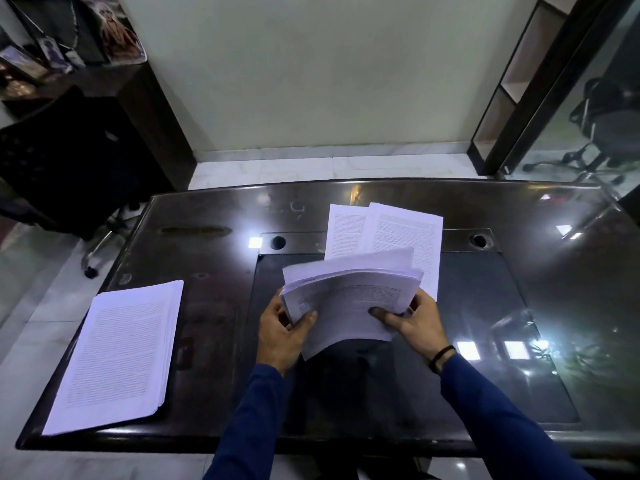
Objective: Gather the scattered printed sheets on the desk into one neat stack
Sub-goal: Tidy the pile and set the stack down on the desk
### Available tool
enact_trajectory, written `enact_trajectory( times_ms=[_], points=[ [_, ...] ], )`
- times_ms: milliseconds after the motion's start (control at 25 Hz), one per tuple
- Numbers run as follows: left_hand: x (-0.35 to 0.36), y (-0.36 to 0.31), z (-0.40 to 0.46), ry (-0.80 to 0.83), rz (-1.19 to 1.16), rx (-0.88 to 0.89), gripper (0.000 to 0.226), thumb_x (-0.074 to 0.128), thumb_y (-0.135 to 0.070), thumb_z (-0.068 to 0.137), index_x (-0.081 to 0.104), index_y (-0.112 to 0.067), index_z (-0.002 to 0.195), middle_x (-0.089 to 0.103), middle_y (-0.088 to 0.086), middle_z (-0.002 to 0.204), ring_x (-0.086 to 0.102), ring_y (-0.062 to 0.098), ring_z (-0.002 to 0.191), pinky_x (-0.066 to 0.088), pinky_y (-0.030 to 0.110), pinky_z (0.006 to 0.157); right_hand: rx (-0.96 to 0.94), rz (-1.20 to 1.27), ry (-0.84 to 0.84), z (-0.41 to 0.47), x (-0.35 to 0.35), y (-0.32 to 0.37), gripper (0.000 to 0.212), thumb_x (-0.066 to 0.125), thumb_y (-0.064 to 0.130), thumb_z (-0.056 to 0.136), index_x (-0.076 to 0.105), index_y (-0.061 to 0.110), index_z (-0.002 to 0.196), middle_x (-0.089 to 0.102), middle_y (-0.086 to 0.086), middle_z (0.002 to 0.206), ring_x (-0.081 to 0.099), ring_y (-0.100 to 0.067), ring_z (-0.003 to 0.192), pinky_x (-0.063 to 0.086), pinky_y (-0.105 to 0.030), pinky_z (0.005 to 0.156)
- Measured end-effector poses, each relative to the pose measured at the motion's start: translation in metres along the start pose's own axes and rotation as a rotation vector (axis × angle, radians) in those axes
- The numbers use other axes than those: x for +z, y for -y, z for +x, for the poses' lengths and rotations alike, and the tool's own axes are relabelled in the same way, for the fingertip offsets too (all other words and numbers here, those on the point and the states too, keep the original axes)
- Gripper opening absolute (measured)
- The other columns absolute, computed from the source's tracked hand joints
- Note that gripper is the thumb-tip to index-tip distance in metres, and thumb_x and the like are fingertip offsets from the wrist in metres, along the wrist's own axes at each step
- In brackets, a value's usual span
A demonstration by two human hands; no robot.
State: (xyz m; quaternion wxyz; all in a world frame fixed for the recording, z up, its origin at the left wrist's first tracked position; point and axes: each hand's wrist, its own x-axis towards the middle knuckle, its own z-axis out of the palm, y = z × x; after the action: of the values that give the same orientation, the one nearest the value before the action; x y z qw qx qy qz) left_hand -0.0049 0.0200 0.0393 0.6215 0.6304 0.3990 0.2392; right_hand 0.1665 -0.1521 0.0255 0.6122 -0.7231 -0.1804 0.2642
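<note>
Glossy dark desk [194, 237] carries a squared stack [117, 355] at left and two loose sheets [384, 230] at the far middle, while the left hand [280, 336] and right hand [415, 320] clamp a limp, slippery sheaf [346, 299] above it, best gripped by opposite edges.

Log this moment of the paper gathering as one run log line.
left hand: grips bundle | right hand: grips bundle | loose sheets: far desk | stack: desk left
</note>
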Motion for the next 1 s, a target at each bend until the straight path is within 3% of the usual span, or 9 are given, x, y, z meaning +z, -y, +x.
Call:
enact_trajectory(
  times_ms=[80,240,360,440,560,680,800,880,1000],
  points=[
    [-0.004,-0.004,0.001,0.025,-0.023,0.051,0.037,0.078,0.000,0.080,0.067,-0.025,0.105,0.075,-0.008,0.090,0.070,0.007,0.085,0.056,0.019,0.068,-0.043,0.034,-0.018,0.000,-0.007,0.009,0.055,0.087,0.005,0.071,0.063,0.013,0.120,0.073,0.002,0.111,0.069,-0.008,0.102,0.058,-0.021,0.083],
    [-0.008,-0.002,0.007,0.029,0.022,0.099,0.028,0.074,-0.001,0.084,0.070,-0.027,0.095,0.076,-0.012,0.084,0.071,0.005,0.080,0.055,0.017,0.069,-0.074,0.017,-0.059,0.004,-0.009,0.012,0.040,0.083,0.009,0.076,0.068,0.009,0.112,0.075,-0.001,0.108,0.071,-0.014,0.100,0.060,-0.028,0.085],
    [-0.002,0.014,0.011,0.047,0.135,0.046,0.020,0.069,-0.008,0.090,0.065,-0.028,0.093,0.073,-0.007,0.085,0.071,0.017,0.085,0.058,0.028,0.074,-0.038,-0.091,-0.064,0.003,0.001,-0.007,0.035,0.077,0.012,0.084,0.065,0.010,0.116,0.074,-0.002,0.109,0.071,-0.018,0.101,0.059,-0.035,0.087],
    [0.006,0.028,0.009,0.042,0.187,-0.012,0.012,0.065,-0.014,0.094,0.062,-0.024,0.099,0.071,0.000,0.093,0.068,0.022,0.089,0.057,0.034,0.079,-0.039,-0.165,-0.076,-0.001,0.010,-0.022,0.032,0.071,0.008,0.089,0.060,0.013,0.118,0.071,0.002,0.109,0.069,-0.018,0.102,0.057,-0.034,0.087],
    [0.018,0.039,0.002,0.007,0.148,-0.043,0.023,0.061,-0.013,0.096,0.061,-0.017,0.118,0.070,0.003,0.104,0.067,0.019,0.096,0.056,0.039,0.089,-0.023,-0.155,-0.105,-0.010,0.023,-0.033,0.035,0.061,-0.001,0.093,0.053,0.021,0.120,0.066,0.010,0.106,0.064,-0.010,0.100,0.051,-0.028,0.085],
    [0.023,0.037,0.002,-0.071,0.073,-0.060,0.017,0.061,-0.008,0.095,0.063,-0.015,0.110,0.070,0.002,0.097,0.068,0.025,0.097,0.055,0.035,0.085,-0.010,-0.095,-0.132,-0.010,0.027,-0.034,0.036,0.054,-0.003,0.095,0.054,0.020,0.122,0.065,0.009,0.111,0.062,-0.010,0.105,0.051,-0.030,0.088],
    [0.023,0.030,-0.001,-0.102,-0.013,-0.035,0.021,0.069,-0.014,0.089,0.065,-0.014,0.109,0.071,0.006,0.096,0.069,0.029,0.097,0.057,0.037,0.083,-0.025,-0.051,-0.144,-0.008,0.029,-0.033,0.037,0.057,-0.002,0.094,0.054,0.015,0.126,0.067,0.004,0.115,0.063,-0.012,0.108,0.053,-0.037,0.096],
    [0.021,0.019,-0.008,-0.095,-0.128,0.043,0.033,0.074,-0.027,0.079,0.066,-0.016,0.110,0.073,0.006,0.096,0.070,0.027,0.093,0.059,0.039,0.079,-0.015,0.009,-0.137,-0.008,0.030,-0.027,0.045,0.067,0.000,0.089,0.053,0.016,0.128,0.068,0.002,0.114,0.065,-0.013,0.107,0.055,-0.033,0.091],
    [0.028,-0.015,-0.009,-0.193,-0.240,0.216,0.036,0.065,-0.045,0.082,0.066,-0.012,0.098,0.068,-0.004,0.080,0.063,0.013,0.074,0.053,0.025,0.066,-0.047,0.042,-0.114,-0.002,0.027,-0.019,0.053,0.081,0.005,0.078,0.056,0.019,0.123,0.070,0.003,0.112,0.067,-0.007,0.102,0.057,-0.024,0.084]
  ],
)
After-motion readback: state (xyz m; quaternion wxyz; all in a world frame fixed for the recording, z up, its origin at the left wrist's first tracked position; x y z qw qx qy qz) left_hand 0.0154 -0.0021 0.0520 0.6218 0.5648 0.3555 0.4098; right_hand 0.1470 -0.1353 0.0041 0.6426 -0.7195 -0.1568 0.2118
